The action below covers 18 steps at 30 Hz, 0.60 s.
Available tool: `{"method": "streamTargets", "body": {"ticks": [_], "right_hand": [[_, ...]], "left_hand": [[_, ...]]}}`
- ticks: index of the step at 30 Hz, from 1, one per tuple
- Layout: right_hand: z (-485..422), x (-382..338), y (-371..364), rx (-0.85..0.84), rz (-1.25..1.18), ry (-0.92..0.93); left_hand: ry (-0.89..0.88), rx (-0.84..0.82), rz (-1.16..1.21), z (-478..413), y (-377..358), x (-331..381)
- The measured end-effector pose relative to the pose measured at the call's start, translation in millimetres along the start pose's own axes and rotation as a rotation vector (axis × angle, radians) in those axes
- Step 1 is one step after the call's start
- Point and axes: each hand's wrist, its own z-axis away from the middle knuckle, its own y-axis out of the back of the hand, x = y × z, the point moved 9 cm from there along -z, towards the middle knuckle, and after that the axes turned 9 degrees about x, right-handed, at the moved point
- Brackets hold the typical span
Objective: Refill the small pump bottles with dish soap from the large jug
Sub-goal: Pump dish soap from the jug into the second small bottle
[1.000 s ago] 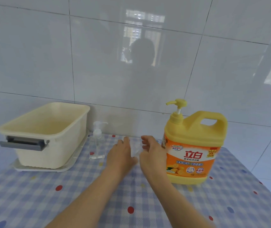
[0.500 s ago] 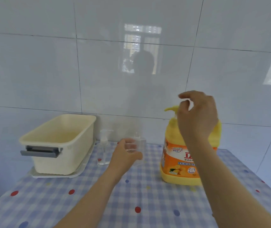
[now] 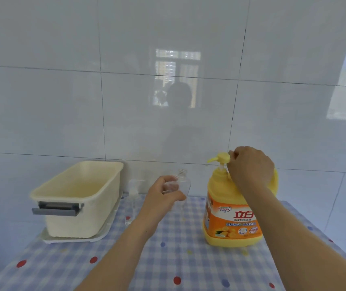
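A large yellow dish soap jug (image 3: 231, 223) with an orange label stands on the checked tablecloth at the right. My right hand (image 3: 251, 166) is over its handle, its fingers curled against the back of the yellow pump head (image 3: 222, 158). My left hand (image 3: 163, 194) grips a small clear bottle (image 3: 183, 182) with no pump on its threaded neck, lifted off the table and tilted toward the jug's spout. A second small clear bottle (image 3: 133, 202) with its pump on stands beside the tub.
A cream plastic tub (image 3: 77, 198) with a grey handle sits on a white tray (image 3: 73, 239) at the left. A white tiled wall rises right behind the table (image 3: 178, 265). The table's right edge falls away past the jug.
My right hand has come down from above the jug onto the pump head. My left hand has lifted the open bottle higher and nearer the spout. The camera has tilted up.
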Motion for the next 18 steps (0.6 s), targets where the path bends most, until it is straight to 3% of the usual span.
{"method": "streamTargets", "body": {"ticks": [10,18], "right_hand": [[-7,-32,-5,0.051,-0.075,-0.002],[-7,-45,-28,-0.136,0.060,0.062]], "left_hand": [[-0.058,-0.015,-0.022,1,7,22],[-0.178,-0.026,-0.075,-2,11,35]]}}
